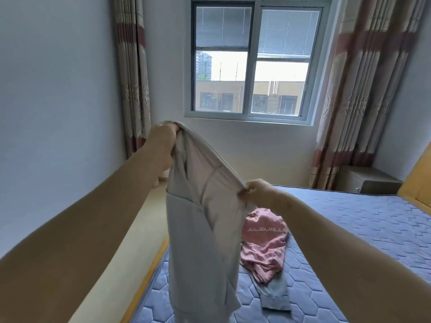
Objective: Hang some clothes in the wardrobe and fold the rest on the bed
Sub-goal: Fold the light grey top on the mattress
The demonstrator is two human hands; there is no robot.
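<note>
A light grey pair of trousers (203,229) hangs in the air in front of me, waistband up, its legs dangling over the bed's near left corner. My left hand (163,145) grips one end of the waistband, raised high. My right hand (258,191) pinches the other end, lower and to the right. A crumpled pink T-shirt (265,243) with white lettering lies on the blue quilted mattress (349,229). Under the T-shirt lies a grey-blue garment (275,297), partly covered.
The bed has a yellow wooden frame (149,276) and a headboard (417,180) at the right. A grey bedside cabinet (368,180) stands in the far right corner below the curtain (363,101). A window (254,61) faces me. Pale floor (140,229) runs along the bed's left side.
</note>
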